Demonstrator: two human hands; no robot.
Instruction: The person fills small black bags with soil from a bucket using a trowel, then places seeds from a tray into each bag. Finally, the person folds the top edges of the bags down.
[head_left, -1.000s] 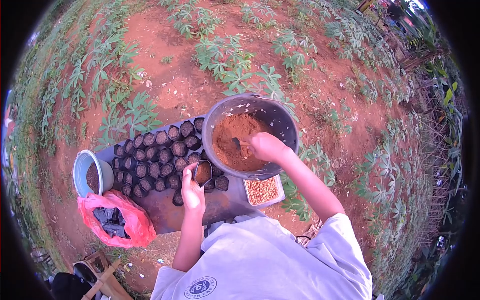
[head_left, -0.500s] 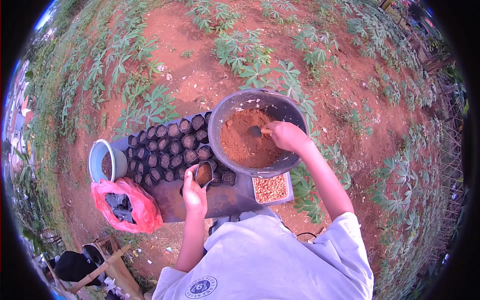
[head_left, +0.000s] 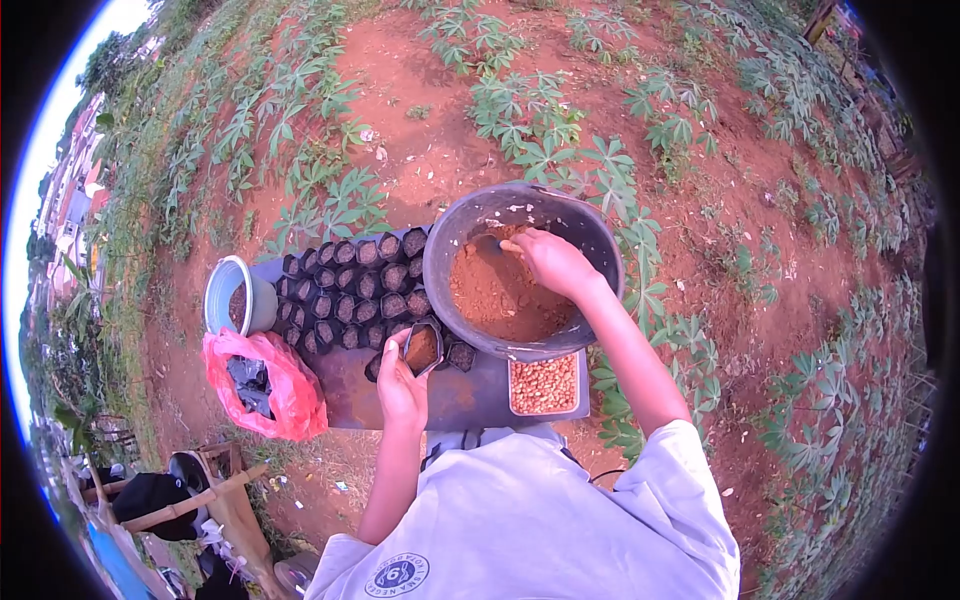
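My left hand (head_left: 403, 392) holds a small black bag (head_left: 422, 348) with brown soil in it, its mouth facing up, at the front edge of the rows of bags. Inside the large dark bucket (head_left: 440, 290), my right hand (head_left: 550, 262) grips the handle of a small trowel (head_left: 488, 246), whose blade is partly in the reddish soil (head_left: 500, 290). Rows of soil-filled black bags (head_left: 345, 280) stand on the table, left of the bucket.
The table (head_left: 350, 395) also bears a tray of light seeds or kernels (head_left: 543, 386), a blue-grey pot (head_left: 264, 303) and a pink plastic bag (head_left: 300, 400) with black plastic inside. Leafy plants (head_left: 340, 205) grow beyond. A wooden frame (head_left: 225, 490) stands at lower left.
The trowel has moved left and towards the far side of the soil with my right hand, its blade now lower in it. The view has shifted slightly. My left hand still holds the bag.
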